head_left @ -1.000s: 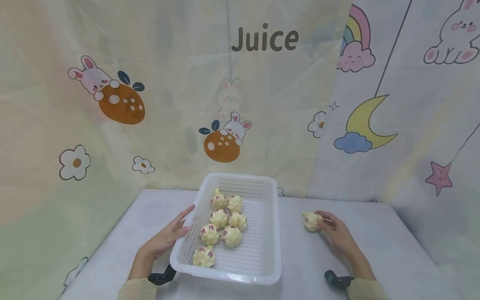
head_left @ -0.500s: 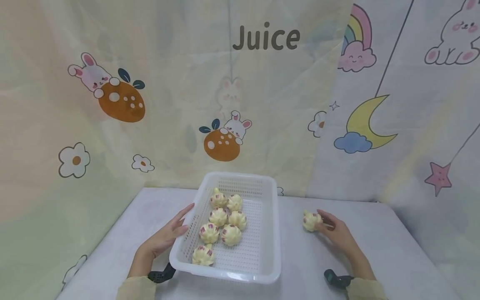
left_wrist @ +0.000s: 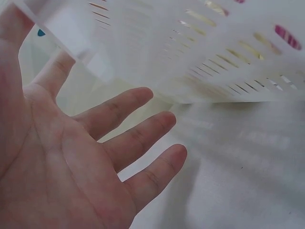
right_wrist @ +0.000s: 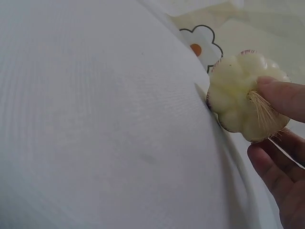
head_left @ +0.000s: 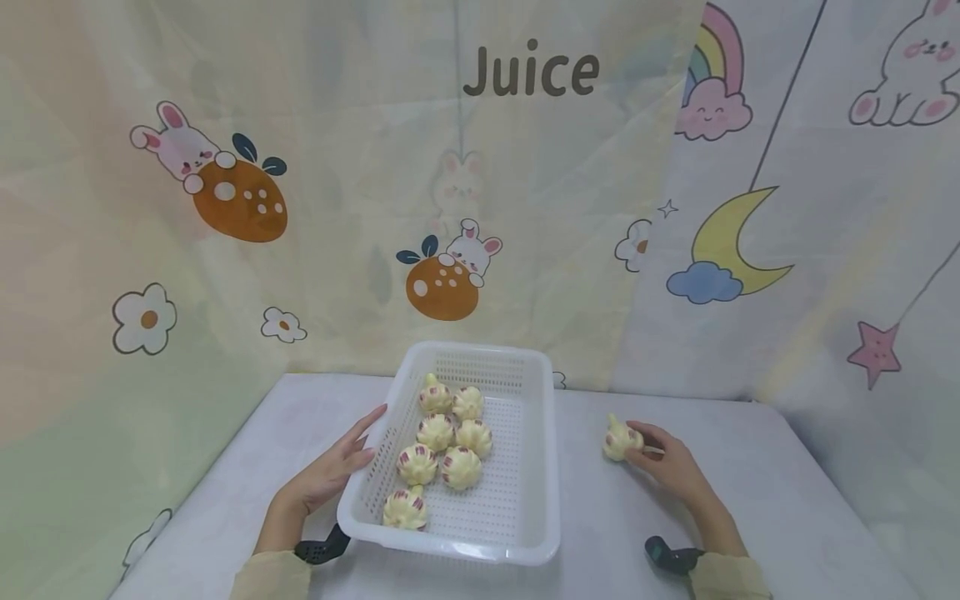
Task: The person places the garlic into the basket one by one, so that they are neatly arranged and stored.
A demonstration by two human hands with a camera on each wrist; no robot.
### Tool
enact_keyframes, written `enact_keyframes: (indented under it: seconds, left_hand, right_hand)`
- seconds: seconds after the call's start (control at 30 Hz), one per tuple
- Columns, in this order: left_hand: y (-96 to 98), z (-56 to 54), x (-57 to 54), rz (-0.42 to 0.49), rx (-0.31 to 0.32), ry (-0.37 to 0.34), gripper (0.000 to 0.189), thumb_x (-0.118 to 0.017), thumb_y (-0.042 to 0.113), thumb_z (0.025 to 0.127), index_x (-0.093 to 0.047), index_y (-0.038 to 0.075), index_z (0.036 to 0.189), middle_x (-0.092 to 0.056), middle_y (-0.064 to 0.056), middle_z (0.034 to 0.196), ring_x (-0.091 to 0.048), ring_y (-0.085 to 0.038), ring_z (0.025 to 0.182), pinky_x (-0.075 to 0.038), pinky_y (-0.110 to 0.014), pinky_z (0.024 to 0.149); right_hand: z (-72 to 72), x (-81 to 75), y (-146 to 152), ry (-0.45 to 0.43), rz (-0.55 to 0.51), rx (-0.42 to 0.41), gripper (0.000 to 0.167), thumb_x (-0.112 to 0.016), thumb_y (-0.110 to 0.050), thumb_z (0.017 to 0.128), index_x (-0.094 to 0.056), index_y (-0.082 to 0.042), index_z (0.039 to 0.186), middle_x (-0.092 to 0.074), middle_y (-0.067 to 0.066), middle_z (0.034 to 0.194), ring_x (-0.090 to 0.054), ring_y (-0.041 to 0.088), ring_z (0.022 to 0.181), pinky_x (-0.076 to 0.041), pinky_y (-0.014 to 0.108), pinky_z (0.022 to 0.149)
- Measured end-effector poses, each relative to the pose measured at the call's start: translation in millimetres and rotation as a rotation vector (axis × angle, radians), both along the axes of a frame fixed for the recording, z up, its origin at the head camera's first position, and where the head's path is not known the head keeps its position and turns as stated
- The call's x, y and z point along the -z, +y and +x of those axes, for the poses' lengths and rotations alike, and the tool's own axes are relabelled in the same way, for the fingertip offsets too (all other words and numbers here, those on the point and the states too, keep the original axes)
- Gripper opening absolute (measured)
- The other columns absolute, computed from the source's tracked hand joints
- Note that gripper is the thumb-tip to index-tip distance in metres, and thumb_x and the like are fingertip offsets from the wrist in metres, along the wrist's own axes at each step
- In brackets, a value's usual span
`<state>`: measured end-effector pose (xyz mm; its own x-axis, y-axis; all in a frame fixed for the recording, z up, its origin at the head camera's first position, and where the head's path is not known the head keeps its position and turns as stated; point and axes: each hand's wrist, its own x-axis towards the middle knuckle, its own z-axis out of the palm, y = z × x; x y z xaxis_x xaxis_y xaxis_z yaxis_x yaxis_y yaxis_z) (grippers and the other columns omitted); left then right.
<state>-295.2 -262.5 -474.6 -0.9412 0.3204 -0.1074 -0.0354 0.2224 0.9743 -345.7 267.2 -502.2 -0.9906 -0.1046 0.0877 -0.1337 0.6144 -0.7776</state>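
To the right of the basket, my right hand (head_left: pixel 672 467) pinches a garlic bulb (head_left: pixel 621 440) between thumb and fingers. Its pale stem points up in the head view. In the right wrist view, the thumb presses beside the tuft of roots on the garlic bulb (right_wrist: pixel 243 95). My left hand (head_left: pixel 330 477) touches the left rim of a white plastic basket (head_left: pixel 555 467) with thumb and forefinger. The other fingers are extended below that rim in the left wrist view, holding nothing. Several purple-streaked garlic bulbs (head_left: pixel 461 468) lie along the left side of the basket.
Everything stands on a white-covered table (head_left: pixel 600 525). A printed cloth backdrop (head_left: pixel 337 208) rises behind the table and continues at both sides. Dark wrist devices (head_left: pixel 324 547) sit at both wrists, by the sleeves (head_left: pixel 272 575).
My right hand has turned the garlic bulb slightly, so its stem now points up rather than left. My left hand stays at the basket's rim. The head view has shifted a little.
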Motion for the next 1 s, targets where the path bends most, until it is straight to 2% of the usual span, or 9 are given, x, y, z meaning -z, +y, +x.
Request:
enact_keyframes:
  seconds: [0.27,0.6,1.0]
  left_hand:
    - [-0.9,-0.5,-0.3,-0.017,-0.003,0.005,0.064,-0.054,0.033,0.096,-0.017,0.048,0.147,-0.027,-0.010,0.156,-0.041,-0.043,0.132,-0.047,-0.057,0.092]
    - [-0.5,-0.4,-0.4,-0.039,-0.020,-0.003,0.063,-0.055,0.033,0.096,-0.019,0.051,0.145,-0.028,-0.008,0.156,-0.040,-0.043,0.133,-0.046,-0.057,0.093]
    - [-1.2,-1.5,0.1,-0.031,-0.014,0.006,0.063,-0.054,0.033,0.096,-0.019,0.051,0.145,-0.028,-0.008,0.156,-0.040,-0.043,0.133,-0.046,-0.058,0.093]
  right_hand:
    - [0.6,0.9,-0.5,0.004,-0.036,-0.016,0.060,-0.070,-0.029,0.086,-0.047,-0.002,0.134,-0.050,0.025,0.135,-0.050,0.041,0.124,-0.048,0.041,0.096]
    - [6.5,-3.7,-7.1,0.005,-0.038,0.019,0.056,-0.072,-0.029,0.084,-0.052,0.000,0.128,-0.052,0.026,0.133,-0.054,0.043,0.119,-0.050,0.044,0.092]
    - [7.0,-5.2,-8.6,0.000,-0.016,0.028,0.055,-0.071,-0.031,0.085,-0.053,-0.001,0.128,-0.052,0.024,0.134,-0.055,0.041,0.119,-0.052,0.041,0.089]
